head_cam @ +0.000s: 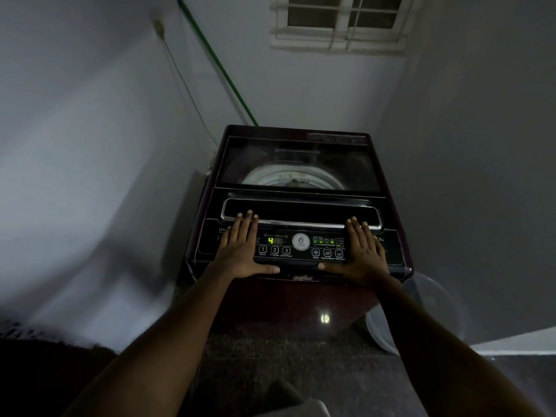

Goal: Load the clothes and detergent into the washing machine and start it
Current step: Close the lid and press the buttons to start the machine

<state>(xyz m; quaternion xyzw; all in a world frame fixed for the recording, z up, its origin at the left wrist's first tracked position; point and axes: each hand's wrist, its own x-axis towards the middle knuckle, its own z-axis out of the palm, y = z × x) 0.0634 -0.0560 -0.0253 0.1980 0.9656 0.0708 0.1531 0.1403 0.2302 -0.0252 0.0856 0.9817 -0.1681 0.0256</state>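
Left hand [240,251] and right hand [362,252] lie flat, empty, on control panel [301,255]; lid [298,158] shut, Start/Pause button [286,250] likely next.

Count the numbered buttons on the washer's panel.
3, under the green display: button 1 leftmost, button 2 middle, button 3 rightmost. The left hand or right hand may hide others.

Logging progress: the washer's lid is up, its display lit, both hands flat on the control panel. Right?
No: the head view shows the lid down, shut over the drum. The display is lit, and the left hand and right hand lie flat on the control panel.
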